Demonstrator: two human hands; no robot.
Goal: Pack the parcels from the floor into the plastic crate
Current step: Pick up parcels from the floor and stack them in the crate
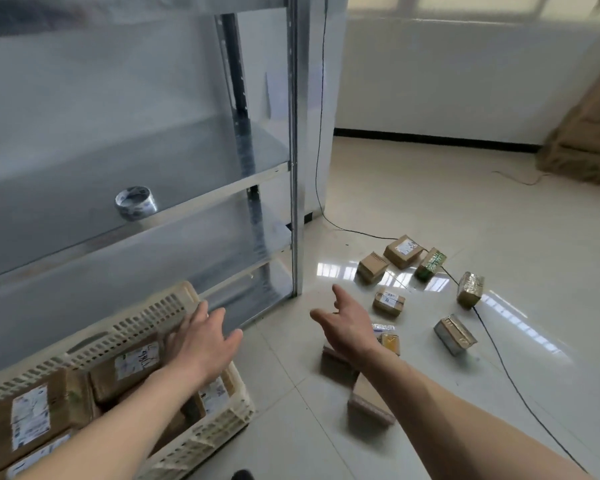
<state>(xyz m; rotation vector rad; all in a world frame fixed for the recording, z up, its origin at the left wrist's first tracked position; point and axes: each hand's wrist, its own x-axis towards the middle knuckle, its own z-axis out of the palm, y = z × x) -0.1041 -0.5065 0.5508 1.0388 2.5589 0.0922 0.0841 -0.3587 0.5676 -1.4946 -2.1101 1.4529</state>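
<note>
Glossy pale tiles cover the floor [430,209] of a bright room with white walls and a dark skirting strip. At the left, the left hand [205,341] hovers over the crate [146,317], fingers straight and spread, gripping nothing. The right hand [347,323] reaches forward over the floor, also spread and empty, fingers pointing toward the scattered parcels. Directly under the right wrist and forearm lie 2 plain parcels: one [336,365] partly hidden by the wrist, another [368,403] nearer the person, its long axis running roughly toward and away from the person. Just right of the hand sits a small yellow packet [388,341], and just beyond the fingertips a small labelled box [388,301]. Farther out, 3 boxes [400,252] cluster together, and 2 taped ones [454,336] lie to the right, along a black cable [499,355] that trails across the tiles. The right hand is clearly the nearer one to all of these; the likely next pick is a parcel beneath or just ahead of it, then a carry leftward to the crate. That crate, cream and perforated, already holds several labelled parcels [125,368] and stands on the floor against a metal shelf unit [295,168]. A tape roll [136,202] rests on 1 shelf.
</note>
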